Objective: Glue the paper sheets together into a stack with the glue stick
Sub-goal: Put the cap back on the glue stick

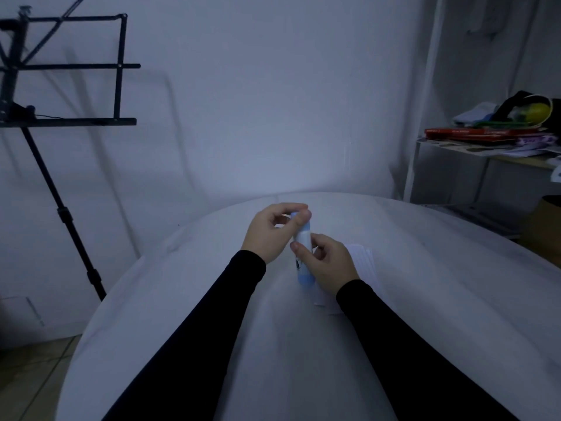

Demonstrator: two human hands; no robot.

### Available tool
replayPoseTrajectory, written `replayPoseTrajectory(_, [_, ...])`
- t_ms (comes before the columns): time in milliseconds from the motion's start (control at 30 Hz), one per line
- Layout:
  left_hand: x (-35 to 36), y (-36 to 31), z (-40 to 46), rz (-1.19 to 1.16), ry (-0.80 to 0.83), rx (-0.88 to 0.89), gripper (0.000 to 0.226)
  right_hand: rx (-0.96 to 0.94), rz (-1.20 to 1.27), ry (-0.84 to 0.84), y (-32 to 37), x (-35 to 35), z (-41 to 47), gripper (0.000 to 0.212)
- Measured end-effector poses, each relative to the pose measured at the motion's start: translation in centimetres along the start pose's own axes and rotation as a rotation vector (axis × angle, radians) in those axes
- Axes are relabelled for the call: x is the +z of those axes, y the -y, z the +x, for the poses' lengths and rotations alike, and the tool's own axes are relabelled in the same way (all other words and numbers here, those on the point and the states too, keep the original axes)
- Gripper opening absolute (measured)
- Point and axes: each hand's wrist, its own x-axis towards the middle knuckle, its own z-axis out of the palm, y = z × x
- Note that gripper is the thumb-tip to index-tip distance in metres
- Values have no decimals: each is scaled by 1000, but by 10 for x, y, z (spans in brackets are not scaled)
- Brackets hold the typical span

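Observation:
A blue and white glue stick [303,253] stands nearly upright above the middle of the white table [182,299]. My right hand [329,265] grips its body from the right. My left hand [273,229] pinches its top end, the cap, with thumb and fingertips. A small stack of white paper sheets [362,262] lies flat on the table just right of my right hand, partly hidden by that hand and sleeve.
A black music stand [60,117] rises at the left beside the table. At the far right stands a white metal shelf [485,153] holding red books and clutter. A brown box [546,229] sits below it. A white wall lies behind the table.

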Motion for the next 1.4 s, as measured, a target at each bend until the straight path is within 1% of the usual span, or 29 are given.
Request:
replayPoseTrajectory(100, [-3,-1,1,-4,34,-43,20,0,7,26,2,-2,-2,21])
replayPoseTrajectory(233, [-7,1,-2,-87,93,-30,22,-15,9,42,0,0,-2,20])
replayPoseTrajectory(300, [-9,3,-4,-118,152,-4,26,-16,18,42,-3,3,-2,19])
replayPoseTrajectory(400, [-11,2,-7,-139,256,-27,35,-9,61,41,-5,3,-2,20])
replayPoseTrajectory(467, [-10,-1,-6,-96,224,-32,31,-1,46,38,-5,2,-1,21])
replayPoseTrajectory(533, [-7,-1,-4,-21,122,-23,23,-2,5,39,-3,1,-1,17])
replayPoseTrajectory(600, [-6,2,-1,-32,48,-45,13,-3,-5,49,-2,2,-2,16])
replayPoseTrajectory(633, [-7,2,-1,-44,36,-59,10,-2,-5,56,-2,2,-2,16])
replayPoseTrajectory(767, [-5,5,-2,-21,42,-75,13,13,-11,58,-5,1,-4,16])
replayPoseTrajectory(867, [-6,7,-2,-12,45,-36,10,10,-12,36,-5,1,-4,16])
replayPoseTrajectory(967, [-7,6,-4,-11,96,10,14,-3,-26,25,-6,3,-4,15])
replayPoseTrajectory(1100, [-7,2,-5,-29,164,38,21,-6,-40,29,-8,2,-4,20])
replayPoseTrajectory(1200, [-5,-5,-4,-36,119,35,19,-26,-19,4,-7,3,-3,22])
replayPoseTrajectory(1267, [-5,-9,-1,-30,60,16,12,-45,-6,-8,-6,5,-2,24])
replayPoseTrajectory(1333, [-5,-10,0,-51,36,-23,4,-49,8,-10,-4,7,-3,28])
replayPoseTrajectory(1400, [-4,-9,-1,-49,40,-51,7,-38,13,-4,-5,6,-4,29])
